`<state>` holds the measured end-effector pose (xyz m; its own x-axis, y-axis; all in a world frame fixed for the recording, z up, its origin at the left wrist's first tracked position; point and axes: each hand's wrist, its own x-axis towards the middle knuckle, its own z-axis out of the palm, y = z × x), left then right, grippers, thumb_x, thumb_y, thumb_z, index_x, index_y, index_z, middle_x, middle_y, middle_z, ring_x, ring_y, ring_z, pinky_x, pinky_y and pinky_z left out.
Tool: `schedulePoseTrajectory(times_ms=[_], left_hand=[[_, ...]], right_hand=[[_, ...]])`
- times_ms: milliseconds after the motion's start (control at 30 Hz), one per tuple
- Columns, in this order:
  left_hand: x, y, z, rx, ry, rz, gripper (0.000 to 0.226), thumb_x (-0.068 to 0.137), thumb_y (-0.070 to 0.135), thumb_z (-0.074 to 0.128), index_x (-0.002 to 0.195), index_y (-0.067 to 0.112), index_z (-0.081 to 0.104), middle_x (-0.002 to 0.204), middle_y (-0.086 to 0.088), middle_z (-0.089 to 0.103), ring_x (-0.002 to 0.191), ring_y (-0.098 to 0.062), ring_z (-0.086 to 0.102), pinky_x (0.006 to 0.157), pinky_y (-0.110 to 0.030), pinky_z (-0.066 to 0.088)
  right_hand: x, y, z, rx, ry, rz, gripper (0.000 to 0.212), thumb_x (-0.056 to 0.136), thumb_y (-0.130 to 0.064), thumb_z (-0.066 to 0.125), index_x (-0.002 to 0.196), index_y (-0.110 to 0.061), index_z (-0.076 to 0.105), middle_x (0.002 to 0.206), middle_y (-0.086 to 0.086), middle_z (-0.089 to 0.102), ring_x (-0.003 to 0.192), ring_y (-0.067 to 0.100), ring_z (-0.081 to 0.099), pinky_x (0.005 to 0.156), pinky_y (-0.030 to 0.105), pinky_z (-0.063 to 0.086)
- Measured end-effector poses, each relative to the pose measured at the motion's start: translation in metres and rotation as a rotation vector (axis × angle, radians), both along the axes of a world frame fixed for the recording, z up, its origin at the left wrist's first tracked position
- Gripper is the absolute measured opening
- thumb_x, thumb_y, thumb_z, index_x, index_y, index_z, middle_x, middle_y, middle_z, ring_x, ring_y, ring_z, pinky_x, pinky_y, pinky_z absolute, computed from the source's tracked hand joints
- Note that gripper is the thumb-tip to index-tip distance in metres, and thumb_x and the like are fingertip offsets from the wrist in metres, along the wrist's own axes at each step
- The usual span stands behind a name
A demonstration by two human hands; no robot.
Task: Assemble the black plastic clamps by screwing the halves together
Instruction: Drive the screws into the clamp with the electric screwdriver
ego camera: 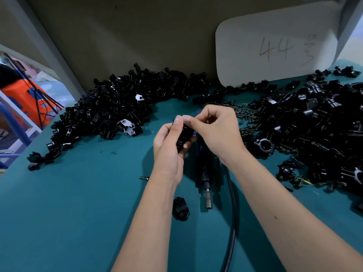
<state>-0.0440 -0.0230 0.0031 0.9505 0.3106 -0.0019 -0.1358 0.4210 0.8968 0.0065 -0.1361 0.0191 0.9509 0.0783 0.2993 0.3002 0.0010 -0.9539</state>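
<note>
A black clamp half (183, 136) is held upright at centre. Another half (181, 211) lies flat at 6 o'clock. Loose halves (117, 108) are heaped at 10 o'clock.

You see glossy black plastic clamp halves (117, 107) on a matt teal cloth-like table cover (78, 203); the driver bit (208, 199) looks like bare metal.

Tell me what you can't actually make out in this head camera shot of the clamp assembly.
- Clamp piece, head view: mostly covered by the left hand and right hand; whether a screw is in it is hidden.
- Power screwdriver: upper body hidden under the right hand.
- Black cable: cut off by the bottom edge.
- Right-hand pile of parts: cut off by the right edge; single pieces blur together.
- Screws: too small to count.
</note>
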Motion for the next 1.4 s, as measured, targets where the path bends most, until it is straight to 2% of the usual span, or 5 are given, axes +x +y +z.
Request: schedulePoseTrajectory(times_ms=[433, 600, 867, 1033, 1400], left_hand=[[0.001, 0.02, 0.002, -0.247, 0.193, -0.1, 0.024, 0.097, 0.037, 0.04, 0.08, 0.02, 0.038, 0.059, 0.001, 0.04, 0.041, -0.01, 0.028, 0.035, -0.02, 0.018], [-0.003, 0.023, 0.004, -0.347, 0.223, -0.289, 0.017, 0.077, 0.033, 0.052, 0.078, 0.02, 0.04, 0.06, 0.003, 0.033, 0.04, -0.006, 0.027, 0.032, -0.017, 0.014], [-0.001, 0.028, 0.0, -0.225, 0.276, -0.409, 0.018, 0.093, 0.031, 0.046, 0.082, 0.019, 0.04, 0.065, 0.001, 0.038, 0.043, -0.006, 0.031, 0.029, -0.015, 0.021], [0.0, 0.023, -0.002, 0.423, 0.179, -0.142, 0.026, 0.08, 0.034, 0.053, 0.076, 0.011, 0.041, 0.061, -0.001, 0.042, 0.045, -0.017, 0.033, 0.039, -0.018, 0.022], [-0.004, 0.022, 0.002, 0.577, 0.175, -0.325, 0.013, 0.087, 0.025, 0.051, 0.077, 0.016, 0.046, 0.065, -0.006, 0.037, 0.043, -0.013, 0.025, 0.04, -0.016, 0.02]], right_hand=[[-0.003, -0.002, -0.004, -0.979, 0.151, -0.256, 0.066, 0.073, -0.059, 0.083, 0.102, -0.013, 0.045, 0.088, 0.001, 0.052, 0.077, 0.027, 0.052, 0.064, 0.032, 0.039], [0.016, -0.024, 0.005, -0.777, 0.316, -0.075, 0.036, 0.069, -0.042, 0.083, 0.066, -0.011, 0.064, 0.058, 0.003, 0.064, 0.05, 0.02, 0.058, 0.045, 0.024, 0.044], [0.021, -0.057, 0.025, 0.413, 0.478, 0.168, 0.036, 0.096, -0.034, 0.066, 0.111, -0.002, 0.06, 0.077, 0.003, 0.071, 0.06, 0.014, 0.066, 0.053, 0.026, 0.055], [0.014, -0.063, 0.043, 0.893, 0.487, 0.334, 0.034, 0.095, -0.028, 0.068, 0.116, -0.011, 0.047, 0.086, 0.008, 0.055, 0.065, 0.016, 0.056, 0.061, 0.027, 0.055], [0.002, -0.056, 0.069, 0.832, 0.05, -0.042, 0.035, 0.093, -0.036, 0.074, 0.095, -0.016, 0.046, 0.068, 0.0, 0.051, 0.053, 0.018, 0.048, 0.056, 0.032, 0.046]])
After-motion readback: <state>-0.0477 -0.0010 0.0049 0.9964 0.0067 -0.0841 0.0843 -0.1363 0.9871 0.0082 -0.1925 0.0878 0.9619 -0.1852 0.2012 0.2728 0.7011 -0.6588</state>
